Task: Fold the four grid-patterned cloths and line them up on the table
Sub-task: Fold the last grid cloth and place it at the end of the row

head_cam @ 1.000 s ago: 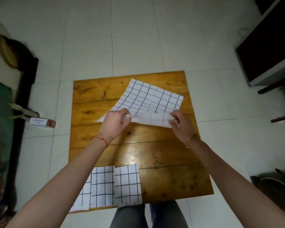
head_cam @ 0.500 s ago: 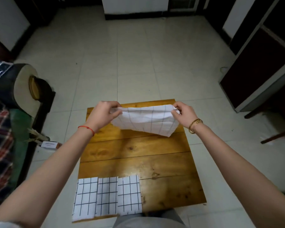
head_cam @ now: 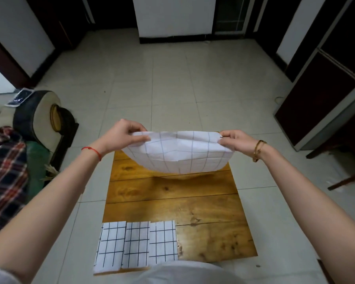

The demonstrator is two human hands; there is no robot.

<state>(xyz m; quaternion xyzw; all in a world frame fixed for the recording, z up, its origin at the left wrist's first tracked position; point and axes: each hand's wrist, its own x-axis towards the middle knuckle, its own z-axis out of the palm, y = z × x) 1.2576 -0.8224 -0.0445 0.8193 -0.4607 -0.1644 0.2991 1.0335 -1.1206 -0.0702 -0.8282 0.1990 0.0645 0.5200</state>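
— Hands first: what had they got hold of in the head view?

— Left hand (head_cam: 125,134) pinched the left top corner of the fourth cloth (head_cam: 178,153), and right hand (head_cam: 235,141) pinched the right top corner, thumbs against curled fingers. The cloth hung in the air between them, sagging in a curve over the far end of the counter (head_cam: 203,201), apart from the wood, with its shadow below.

— And the edges, the room to move?

— Three folded cloths (head_cam: 136,244) lay side by side along the near left edge of the counter, touching, the leftmost overhanging the corner. The near right part and the middle of the counter were bare planks. Tiled floor (head_cam: 172,83) lay on the far side and the right.

— Materials?

— White fabric with dark grid lines, creased; the held one looked doubled, its lines fainter. The counter was glossy orange-brown wood, knotted, squarish. A red string circled the left wrist, a gold bracelet the right. A plaid blanket (head_cam: 6,173) sat at the left.

— Any writing?

— None I could read.
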